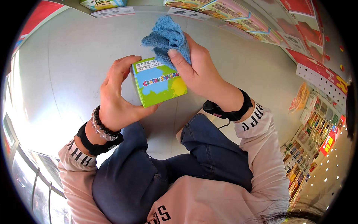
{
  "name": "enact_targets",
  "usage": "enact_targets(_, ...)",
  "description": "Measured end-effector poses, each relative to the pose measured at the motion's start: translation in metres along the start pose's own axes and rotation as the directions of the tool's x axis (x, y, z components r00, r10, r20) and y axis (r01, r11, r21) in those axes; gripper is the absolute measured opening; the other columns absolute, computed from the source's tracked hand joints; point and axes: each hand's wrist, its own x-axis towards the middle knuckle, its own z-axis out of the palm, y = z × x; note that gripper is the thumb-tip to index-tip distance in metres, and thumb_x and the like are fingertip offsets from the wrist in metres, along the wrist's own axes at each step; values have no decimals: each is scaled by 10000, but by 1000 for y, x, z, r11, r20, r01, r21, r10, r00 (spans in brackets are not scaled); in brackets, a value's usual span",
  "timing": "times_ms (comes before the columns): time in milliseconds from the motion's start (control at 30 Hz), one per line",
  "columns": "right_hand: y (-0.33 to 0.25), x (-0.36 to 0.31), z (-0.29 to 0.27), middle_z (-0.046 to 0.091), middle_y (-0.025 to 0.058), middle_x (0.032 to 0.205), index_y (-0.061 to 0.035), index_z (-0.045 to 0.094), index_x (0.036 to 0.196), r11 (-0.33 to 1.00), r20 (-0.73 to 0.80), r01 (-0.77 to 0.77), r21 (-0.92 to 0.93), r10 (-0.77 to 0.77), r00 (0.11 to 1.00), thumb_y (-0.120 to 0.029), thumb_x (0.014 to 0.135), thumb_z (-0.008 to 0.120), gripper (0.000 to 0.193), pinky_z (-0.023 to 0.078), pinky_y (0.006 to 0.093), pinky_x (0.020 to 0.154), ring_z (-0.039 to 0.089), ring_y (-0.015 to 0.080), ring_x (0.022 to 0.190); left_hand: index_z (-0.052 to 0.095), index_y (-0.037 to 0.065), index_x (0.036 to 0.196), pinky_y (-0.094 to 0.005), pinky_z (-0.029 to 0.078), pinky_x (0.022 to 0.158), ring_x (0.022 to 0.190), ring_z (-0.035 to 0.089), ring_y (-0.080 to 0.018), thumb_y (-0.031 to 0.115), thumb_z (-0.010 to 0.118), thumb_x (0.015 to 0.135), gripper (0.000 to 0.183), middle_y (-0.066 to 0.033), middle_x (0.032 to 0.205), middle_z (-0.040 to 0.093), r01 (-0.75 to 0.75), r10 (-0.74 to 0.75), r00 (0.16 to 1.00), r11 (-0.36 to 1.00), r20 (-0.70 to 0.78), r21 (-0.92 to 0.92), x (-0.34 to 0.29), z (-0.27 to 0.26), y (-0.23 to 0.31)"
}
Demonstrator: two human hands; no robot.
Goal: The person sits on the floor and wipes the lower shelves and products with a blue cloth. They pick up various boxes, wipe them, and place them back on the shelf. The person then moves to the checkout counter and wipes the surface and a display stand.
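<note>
A small green and blue box [158, 89] with a white label strip along its top edge is held up in front of me. My left hand [115, 89] grips it from the left, thumb under the lower edge and fingers at the upper left corner. In my right hand [195, 67] a crumpled blue cloth [167, 39] is pinched between thumb and fingers. The cloth's lower end touches the box's upper right part and covers some of the label. The far sides of the box are hidden.
Shelves with price tags [188, 14] and colourful boxes [223, 9] curve along the far edge and right. A perforated white shelf panel [317, 78] stands right, with packed goods [304, 134] beyond. Railings and glass [41, 186] are at left. My bent knees [209, 149] are below the box.
</note>
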Motion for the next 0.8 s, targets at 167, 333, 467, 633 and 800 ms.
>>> enact_targets(167, 10, 1, -6, 620, 71, 1054, -1, 509, 1187, 796, 109, -422, 433, 419, 902, -290, 965, 491, 365, 487, 298, 808, 605, 143, 943, 460, 59, 1245, -394, 462, 960, 1143, 516, -270, 144, 859, 527, 826, -136, 1301, 430, 154, -84, 945, 967, 316, -202, -1, -13, 14)
enact_targets(333, -13, -7, 15, 562, 61, 1185, -49, 405, 1337, 545, 541, -679, 492, 419, 729, -356, 960, 450, 488, 443, 279, 891, 551, 138, 1028, 440, 46, 1285, -417, 415, 1021, 1192, 457, -273, 187, 872, 536, 876, -117, 1251, 407, 353, -149, 791, 903, 594, -244, 3, -10, 16)
enact_targets(467, 2, -9, 21, 535, 74, 1226, -58, 291, 1407, 430, 641, -741, 516, 379, 667, -395, 963, 432, 575, 426, 297, 915, 529, 155, 1082, 396, 18, 1314, -413, 376, 1040, 1162, 484, -238, 192, 894, 518, 955, -112, 1203, 438, 370, -132, 779, 886, 612, -280, 1, -8, 12)
enact_targets(633, -3, -10, -15, 550, 129, 1189, -23, 404, 1339, 993, 223, 98, -68, -81, 972, -511, 889, 520, 673, 462, 330, 875, 585, 249, 1025, 460, 19, 1252, -385, 437, 974, 1072, 541, -247, 222, 866, 545, 840, -121, 1106, 513, 378, -231, 876, 874, 422, -305, 2, -18, 1)
enact_targets(800, -40, -28, -17, 539, 135, 1074, -46, 477, 1272, 777, 403, 312, -547, -83, 912, -493, 647, 747, 814, 510, 360, 699, 610, 295, 908, 460, 23, 1257, -389, 446, 948, 1079, 555, -253, 252, 867, 523, 871, -127, 1097, 517, 325, -260, 915, 929, 310, -180, 7, -21, 6)
